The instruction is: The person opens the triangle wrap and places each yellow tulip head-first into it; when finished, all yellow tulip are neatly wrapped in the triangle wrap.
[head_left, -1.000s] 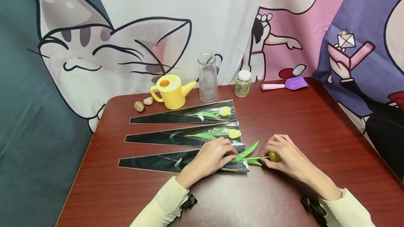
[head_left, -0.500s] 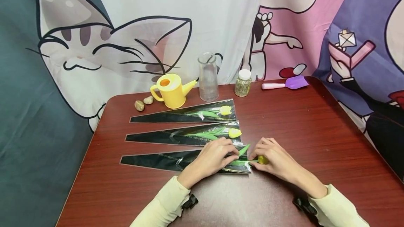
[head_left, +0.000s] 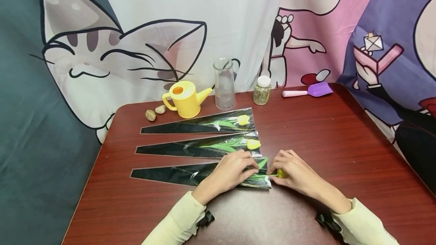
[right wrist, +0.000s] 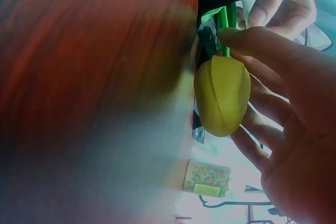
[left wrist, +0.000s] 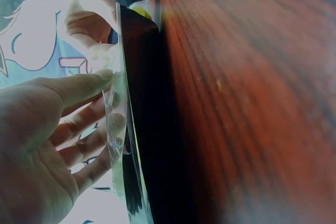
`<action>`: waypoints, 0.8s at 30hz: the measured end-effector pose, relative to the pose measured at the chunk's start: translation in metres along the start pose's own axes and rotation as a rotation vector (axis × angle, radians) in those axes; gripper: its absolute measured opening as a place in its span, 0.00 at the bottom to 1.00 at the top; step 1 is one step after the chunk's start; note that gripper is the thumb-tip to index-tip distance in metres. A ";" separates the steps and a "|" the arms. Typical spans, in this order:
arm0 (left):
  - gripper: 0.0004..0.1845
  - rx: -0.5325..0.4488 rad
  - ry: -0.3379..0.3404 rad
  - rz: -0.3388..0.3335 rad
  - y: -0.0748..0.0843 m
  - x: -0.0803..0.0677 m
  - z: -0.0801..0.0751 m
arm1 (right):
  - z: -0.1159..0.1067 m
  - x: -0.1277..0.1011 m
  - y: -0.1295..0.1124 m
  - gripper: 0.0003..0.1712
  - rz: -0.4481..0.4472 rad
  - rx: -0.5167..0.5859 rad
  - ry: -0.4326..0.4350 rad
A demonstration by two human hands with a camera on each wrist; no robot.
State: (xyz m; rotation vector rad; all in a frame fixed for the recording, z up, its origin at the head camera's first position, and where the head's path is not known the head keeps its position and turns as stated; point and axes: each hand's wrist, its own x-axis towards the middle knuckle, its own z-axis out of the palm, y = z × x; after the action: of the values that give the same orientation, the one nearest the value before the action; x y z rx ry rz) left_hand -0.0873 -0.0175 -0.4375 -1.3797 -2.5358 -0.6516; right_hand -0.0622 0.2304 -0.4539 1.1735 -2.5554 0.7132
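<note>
My right hand (head_left: pixel 295 171) pinches a yellow tulip (right wrist: pixel 223 98) by its green stem (right wrist: pixel 224 19), just below the bloom. The stem and leaves run into the wide mouth of the nearest flower sleeve (head_left: pixel 163 175), which has a black back and a clear front. One leaf (head_left: pixel 263 163) sticks out at the upper side of that mouth. With thumb and fingertips, my left hand (head_left: pixel 233 171) pinches the clear film (left wrist: pixel 116 124) near the opening; its other fingers show through the plastic. The bloom stays outside, beyond the sleeve's right edge.
Behind lie two more sleeves, each with a yellow tulip: the middle sleeve (head_left: pixel 163 149) and the far sleeve (head_left: pixel 167 127). Along the back stand a yellow watering can (head_left: pixel 188 103), glass vase (head_left: pixel 225 90), white-capped jar (head_left: pixel 261 92), purple shovel (head_left: pixel 318 89) and two stones (head_left: pixel 150 115).
My right hand has moved left with the tulip, and its stem and leaves have slid deeper into the sleeve. Over the last half second both hands have barely moved.
</note>
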 end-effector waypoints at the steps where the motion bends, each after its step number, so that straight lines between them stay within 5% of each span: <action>1: 0.04 -0.001 0.000 0.000 0.000 0.000 0.000 | 0.000 0.000 0.000 0.09 0.000 -0.002 0.001; 12: 0.04 0.000 -0.005 -0.009 0.000 -0.001 0.000 | -0.016 -0.002 0.001 0.10 0.023 0.018 0.022; 24: 0.04 -0.004 -0.004 -0.014 0.000 -0.001 -0.001 | -0.058 -0.035 0.019 0.17 0.253 0.050 -0.027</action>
State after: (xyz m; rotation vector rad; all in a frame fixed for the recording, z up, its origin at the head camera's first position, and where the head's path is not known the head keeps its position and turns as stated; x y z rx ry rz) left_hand -0.0866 -0.0187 -0.4374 -1.3675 -2.5505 -0.6580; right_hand -0.0535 0.2939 -0.4252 0.8870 -2.7535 0.8244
